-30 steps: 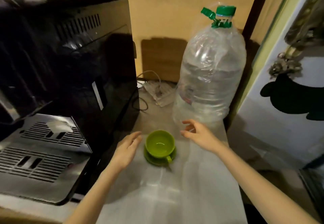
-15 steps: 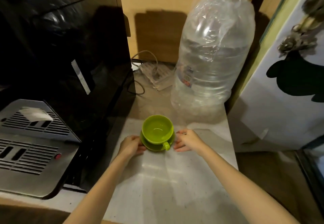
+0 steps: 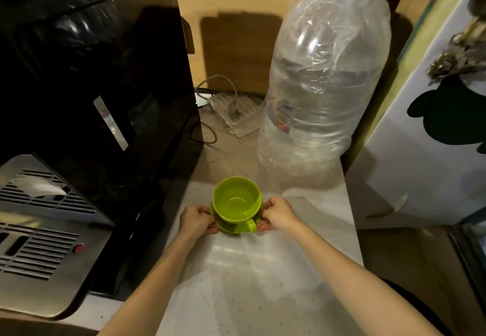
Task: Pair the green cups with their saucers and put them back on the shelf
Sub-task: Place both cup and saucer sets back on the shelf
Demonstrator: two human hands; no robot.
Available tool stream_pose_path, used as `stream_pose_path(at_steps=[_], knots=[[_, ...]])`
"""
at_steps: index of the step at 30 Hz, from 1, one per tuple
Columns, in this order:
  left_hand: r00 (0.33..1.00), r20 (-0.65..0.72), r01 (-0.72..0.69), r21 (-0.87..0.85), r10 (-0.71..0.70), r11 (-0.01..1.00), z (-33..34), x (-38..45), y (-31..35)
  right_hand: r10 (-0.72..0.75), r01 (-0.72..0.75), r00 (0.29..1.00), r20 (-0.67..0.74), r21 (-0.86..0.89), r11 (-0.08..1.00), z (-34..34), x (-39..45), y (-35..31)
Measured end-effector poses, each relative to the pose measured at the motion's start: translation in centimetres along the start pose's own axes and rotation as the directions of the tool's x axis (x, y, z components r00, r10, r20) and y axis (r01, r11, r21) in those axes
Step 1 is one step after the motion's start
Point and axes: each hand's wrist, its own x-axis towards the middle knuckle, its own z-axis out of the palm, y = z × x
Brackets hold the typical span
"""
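The left hand point(image 3: 196, 219) closes on the saucer point(image 3: 229, 226) at its nine o'clock edge, fingers curled under the rim and thumb on top. The green cup point(image 3: 236, 201) sits upright and empty on that saucer, its handle point(image 3: 251, 225) pointing toward six o'clock, at the person. The right hand point(image 3: 276, 214) grips the saucer at the three o'clock edge in the same pinch, so the pair lies squarely between the two hands, each touching the rim.

The set rests on or just above the pale table point(image 3: 244, 278); whether it has left the surface cannot be told. It stands near the table's middle, with the black coffee machine point(image 3: 100, 93) toward nine o'clock and the big water bottle point(image 3: 326, 80) at about one o'clock, both apart from it.

By the look of it, cup and saucer are glazed ceramic or hard plastic: stiff, light enough for one hand, smooth and probably slippery, and breakable if ceramic. The cup is only standing loose on the saucer, so the risk is that it slides or tips when the saucer tilts. Holding the saucer at opposite edges, as here, seems the sound place to take it; it should be kept level during the carry. A thumb laid against the cup wall would steady it further. The shelf is not in view.
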Motion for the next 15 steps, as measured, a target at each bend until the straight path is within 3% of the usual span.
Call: stream_pose_path(at_steps=[6,15], knots=[[0.998,0.050,-0.017,-0.114,0.023,0.993,-0.6,-1.6,2.1,-0.107,0.105,0.993,0.046,0.034,0.994,-1.4,-1.5,-2.2],[0.947,0.070,-0.289,-0.231,0.312,0.929,-2.4,-7.2,11.2,-0.357,0.344,0.934,0.027,0.210,0.915,-5.8,-9.0,-10.5]])
